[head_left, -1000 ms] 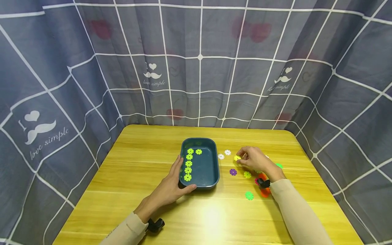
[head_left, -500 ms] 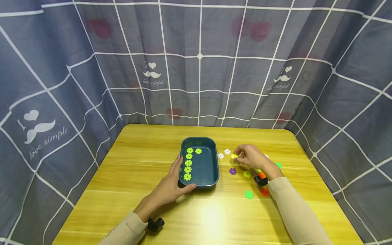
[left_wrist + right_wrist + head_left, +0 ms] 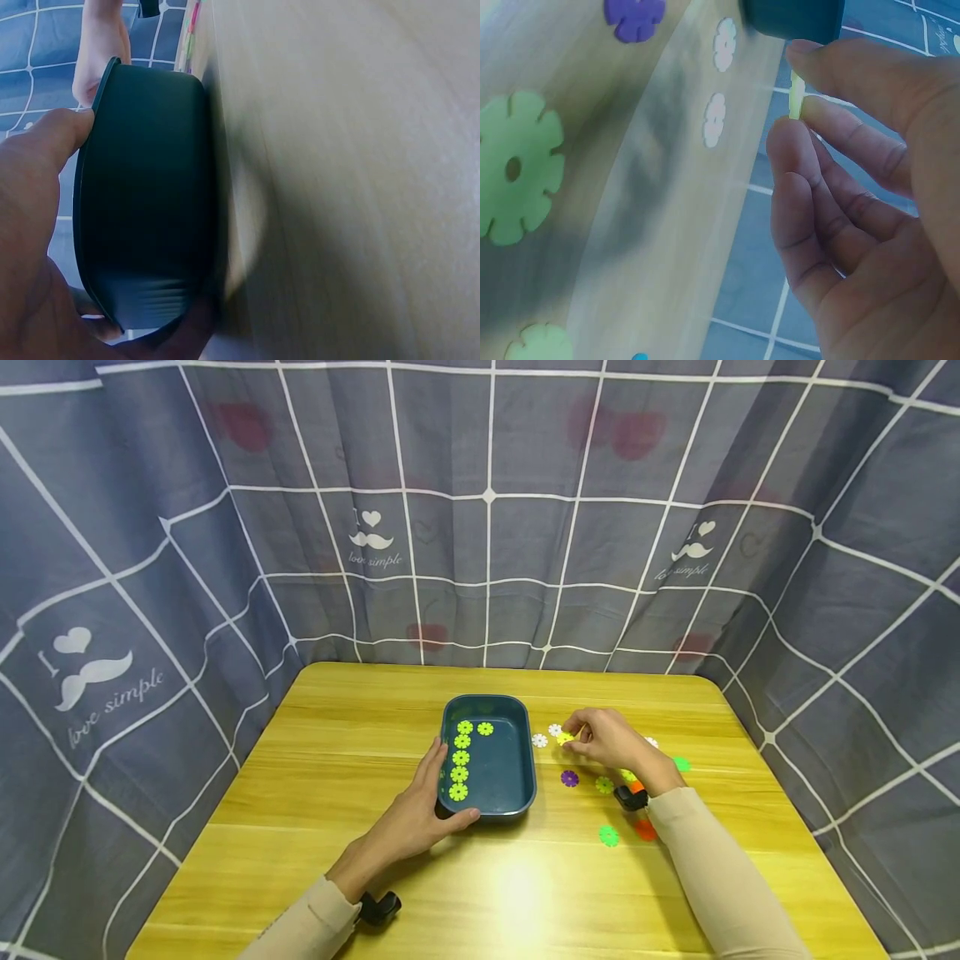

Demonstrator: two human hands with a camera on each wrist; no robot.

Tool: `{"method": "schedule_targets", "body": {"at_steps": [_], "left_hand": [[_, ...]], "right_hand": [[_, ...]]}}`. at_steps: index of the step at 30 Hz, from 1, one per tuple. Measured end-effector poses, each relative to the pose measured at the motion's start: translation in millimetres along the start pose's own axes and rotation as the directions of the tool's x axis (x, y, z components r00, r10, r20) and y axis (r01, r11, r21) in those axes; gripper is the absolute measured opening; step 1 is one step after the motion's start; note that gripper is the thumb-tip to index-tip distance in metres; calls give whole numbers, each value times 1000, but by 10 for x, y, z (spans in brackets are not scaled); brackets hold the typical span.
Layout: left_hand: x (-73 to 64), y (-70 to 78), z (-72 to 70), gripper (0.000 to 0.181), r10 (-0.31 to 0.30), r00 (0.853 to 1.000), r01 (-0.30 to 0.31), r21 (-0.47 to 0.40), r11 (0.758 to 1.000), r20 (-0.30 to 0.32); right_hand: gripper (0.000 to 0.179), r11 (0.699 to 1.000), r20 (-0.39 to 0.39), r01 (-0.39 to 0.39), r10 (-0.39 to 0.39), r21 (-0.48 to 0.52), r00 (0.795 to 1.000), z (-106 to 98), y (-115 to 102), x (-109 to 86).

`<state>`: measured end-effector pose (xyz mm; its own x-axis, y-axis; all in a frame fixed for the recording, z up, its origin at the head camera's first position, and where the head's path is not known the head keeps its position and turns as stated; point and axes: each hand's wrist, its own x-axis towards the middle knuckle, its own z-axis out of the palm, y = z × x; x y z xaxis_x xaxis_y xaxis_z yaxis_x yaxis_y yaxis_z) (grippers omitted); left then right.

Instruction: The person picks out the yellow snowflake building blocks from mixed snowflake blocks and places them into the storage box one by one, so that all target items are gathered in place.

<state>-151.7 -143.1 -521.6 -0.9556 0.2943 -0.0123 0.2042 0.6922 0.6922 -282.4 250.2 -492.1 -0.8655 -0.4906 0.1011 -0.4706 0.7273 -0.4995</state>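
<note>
My left hand [image 3: 408, 822] holds the near left corner of a dark teal tray [image 3: 497, 814], thumb at the front rim and fingers along the left side. Several yellow-green snowflake discs [image 3: 461, 758] lie inside it, most in a column by the left wall. To the right of the tray, my right hand [image 3: 611, 742] pinches a yellow snowflake disc [image 3: 796, 96] on edge between thumb and fingertips, raised over the table in the right wrist view. Two white snowflake discs [image 3: 539, 741] lie between this hand and the tray.
On the wooden table [image 3: 337, 752], a purple disc [image 3: 570, 778], a yellow-green disc [image 3: 603, 785] and a green disc [image 3: 608, 836] lie at the right. Orange-red discs [image 3: 646, 830] lie partly under the right wrist. A grey checked curtain [image 3: 450, 543] surrounds the table.
My right hand has moved left, toward the tray, carrying the yellow snowflake disc. My left hand and the tray have stayed in place.
</note>
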Motion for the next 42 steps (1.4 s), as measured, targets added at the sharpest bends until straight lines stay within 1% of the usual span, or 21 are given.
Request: {"method": "schedule_targets", "body": {"at_steps": [10, 18, 27, 30, 34, 42], "left_hand": [[3, 2, -14, 128, 0, 1000, 0, -7, 1000, 10], [8, -6, -15, 128, -1, 1000, 1, 2, 1000, 12], [26, -18, -8, 129, 2, 1000, -2, -17, 1000, 11], [32, -15, -8, 129, 2, 1000, -2, -17, 1000, 10], [37, -9, -7, 128, 5, 1000, -5, -15, 1000, 9], [31, 10, -12, 126, 5, 1000, -4, -13, 1000, 10]], "right_hand": [[26, 998, -11, 59, -59, -22, 998, 3, -129, 109], [24, 996, -19, 83, -84, -31, 996, 24, -220, 187], [25, 995, -15, 97, -98, -24, 995, 8, -332, 284], [26, 992, -18, 119, -120, -35, 993, 11, -375, 329], [26, 988, -7, 144, -145, -51, 989, 19, -428, 385], [26, 985, 33, 166, -164, -57, 986, 31, -528, 488]]}}
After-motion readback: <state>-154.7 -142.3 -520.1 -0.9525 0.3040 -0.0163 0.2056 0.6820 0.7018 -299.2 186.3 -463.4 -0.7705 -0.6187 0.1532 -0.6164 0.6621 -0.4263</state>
